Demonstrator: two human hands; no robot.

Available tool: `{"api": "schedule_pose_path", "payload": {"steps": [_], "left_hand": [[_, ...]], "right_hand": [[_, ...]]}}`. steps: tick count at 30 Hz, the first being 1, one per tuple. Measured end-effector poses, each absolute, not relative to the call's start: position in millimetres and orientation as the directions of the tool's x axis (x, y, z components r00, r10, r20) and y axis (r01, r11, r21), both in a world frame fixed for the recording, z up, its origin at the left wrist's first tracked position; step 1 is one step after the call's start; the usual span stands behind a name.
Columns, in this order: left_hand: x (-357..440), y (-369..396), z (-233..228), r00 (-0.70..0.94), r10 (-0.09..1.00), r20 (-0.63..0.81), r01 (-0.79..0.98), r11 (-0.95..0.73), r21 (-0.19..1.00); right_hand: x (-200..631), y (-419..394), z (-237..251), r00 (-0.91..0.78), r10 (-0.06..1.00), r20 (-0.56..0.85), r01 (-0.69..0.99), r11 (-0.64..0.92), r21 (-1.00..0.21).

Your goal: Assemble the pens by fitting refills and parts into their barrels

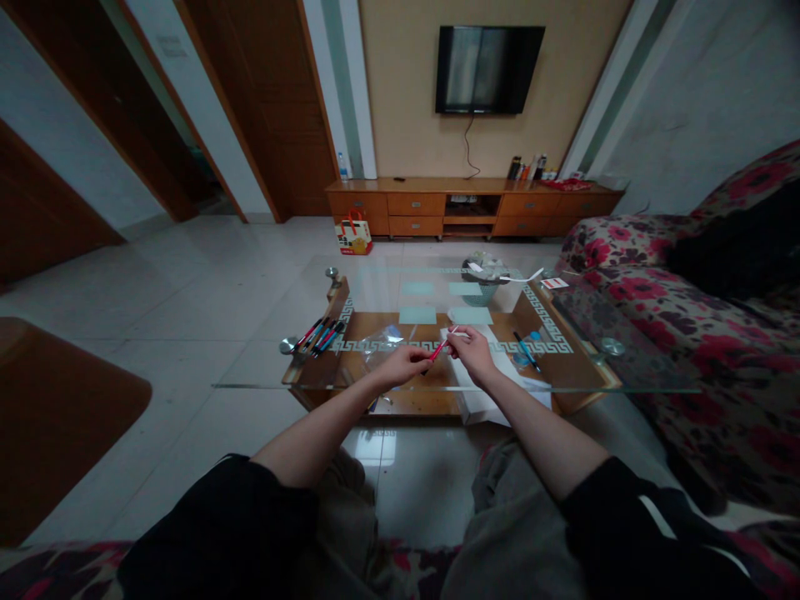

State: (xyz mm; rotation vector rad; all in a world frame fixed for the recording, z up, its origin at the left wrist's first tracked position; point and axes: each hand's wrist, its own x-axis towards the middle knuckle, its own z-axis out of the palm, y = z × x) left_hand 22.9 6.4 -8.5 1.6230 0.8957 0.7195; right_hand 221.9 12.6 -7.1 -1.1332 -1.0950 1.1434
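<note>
Pen (438, 351), red, slants above the glass table (250, 367). The left hand (409, 365) pinches its lower end, the right hand (471, 352) its upper part; the 2 hands are near but apart. Work on it appears unfinished. A pen group (322, 336) lies at left, a blue pen (528, 352) at right; whether these are done cannot be told.

Television (489, 71) on wall (400, 83), above wooden cabinet (416, 204); floral sofa (681, 350) right.
</note>
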Motion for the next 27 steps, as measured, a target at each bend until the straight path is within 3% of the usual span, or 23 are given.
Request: {"api": "schedule_pose_path", "payload": {"steps": [15, 27], "left_hand": [[24.4, -0.8, -1.6, 0.554, 0.828, -0.09, 0.168, -0.006, 0.986], [25.8, -1.4, -5.8, 0.528, 0.843, -0.102, 0.151, 0.025, 0.988]], "right_hand": [[227.4, 13.8, -12.4, 0.106, 0.988, 0.115, 0.123, 0.101, -0.987], [221.2, 10.6, -7.9, 0.116, 0.99, 0.077, 0.113, 0.064, -0.992]]}}
